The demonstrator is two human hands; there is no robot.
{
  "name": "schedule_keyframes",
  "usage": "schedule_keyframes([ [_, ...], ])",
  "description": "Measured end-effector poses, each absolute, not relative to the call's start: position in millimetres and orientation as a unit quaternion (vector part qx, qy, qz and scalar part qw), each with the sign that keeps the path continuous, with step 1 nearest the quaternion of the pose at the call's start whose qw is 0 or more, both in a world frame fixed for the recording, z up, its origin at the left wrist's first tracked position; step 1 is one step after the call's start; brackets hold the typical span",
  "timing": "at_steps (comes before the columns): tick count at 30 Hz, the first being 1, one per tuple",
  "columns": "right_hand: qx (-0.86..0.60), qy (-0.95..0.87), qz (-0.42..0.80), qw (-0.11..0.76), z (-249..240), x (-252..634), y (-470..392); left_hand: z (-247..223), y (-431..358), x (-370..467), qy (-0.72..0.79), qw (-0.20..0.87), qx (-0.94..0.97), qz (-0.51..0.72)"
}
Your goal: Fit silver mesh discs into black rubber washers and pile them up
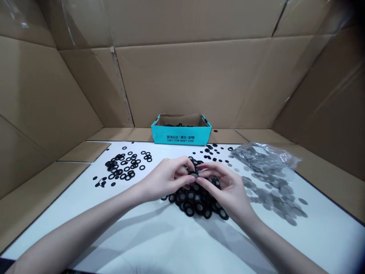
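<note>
My left hand (171, 177) and my right hand (225, 182) meet over the middle of the white table. Between their thumbs and fingertips they pinch one black ring with a grey disc (194, 175) in its centre. Both hands are closed on it, and the fingers hide part of its rim. Right below lies a heap of black rings with grey discs in them (199, 207). Left of my hands is a loose spread of open black rings (127, 167). On the right, thin grey discs (273, 198) lie scattered and overlapping.
A turquoise cardboard box (181, 136) with black pieces inside stands at the back. Spilling grey discs, a clear plastic bag (265, 156) lies at the right. Small black pieces (211, 152) are strewn behind the heap. Cardboard walls (194, 83) surround the white table (137, 243).
</note>
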State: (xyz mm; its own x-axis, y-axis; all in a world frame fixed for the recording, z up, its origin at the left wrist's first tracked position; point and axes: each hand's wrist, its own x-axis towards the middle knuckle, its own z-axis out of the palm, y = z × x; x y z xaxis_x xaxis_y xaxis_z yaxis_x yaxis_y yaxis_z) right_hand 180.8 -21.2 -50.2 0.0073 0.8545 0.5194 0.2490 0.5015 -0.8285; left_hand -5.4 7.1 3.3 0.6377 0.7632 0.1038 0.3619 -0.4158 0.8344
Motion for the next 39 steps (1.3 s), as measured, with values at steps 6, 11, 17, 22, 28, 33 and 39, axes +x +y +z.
schedule_keyframes([
  [6, -0.42, -0.661, 0.242, 0.572, -51.1, 182.0, -22.7, 6.2, 9.2, -6.1, 0.347, 0.37, 0.823, 0.257],
  [11, -0.422, -0.665, 0.241, 0.567, -51.8, 181.4, -23.4, 6.7, 9.6, -5.0, 0.343, 0.411, 0.801, 0.268],
  [17, -0.438, -0.705, 0.144, 0.539, -53.9, 183.7, -22.5, 3.6, 9.7, -5.6, 0.342, 0.417, 0.796, 0.275],
  [22, -0.408, -0.728, 0.132, 0.534, -54.5, 184.5, -21.3, 2.8, 8.8, -5.6, 0.337, 0.41, 0.802, 0.274],
  [28, -0.401, -0.747, 0.115, 0.518, -54.1, 184.5, -22.3, 4.4, 8.2, -5.4, 0.312, 0.382, 0.829, 0.264],
  [33, -0.393, -0.757, 0.083, 0.515, -54.1, 184.9, -22.7, 4.4, 8.1, -4.9, 0.329, 0.37, 0.828, 0.261],
  [39, -0.399, -0.76, 0.067, 0.508, -54.6, 184.8, -23.5, 3.7, 8.3, -5.0, 0.337, 0.388, 0.82, 0.251],
])
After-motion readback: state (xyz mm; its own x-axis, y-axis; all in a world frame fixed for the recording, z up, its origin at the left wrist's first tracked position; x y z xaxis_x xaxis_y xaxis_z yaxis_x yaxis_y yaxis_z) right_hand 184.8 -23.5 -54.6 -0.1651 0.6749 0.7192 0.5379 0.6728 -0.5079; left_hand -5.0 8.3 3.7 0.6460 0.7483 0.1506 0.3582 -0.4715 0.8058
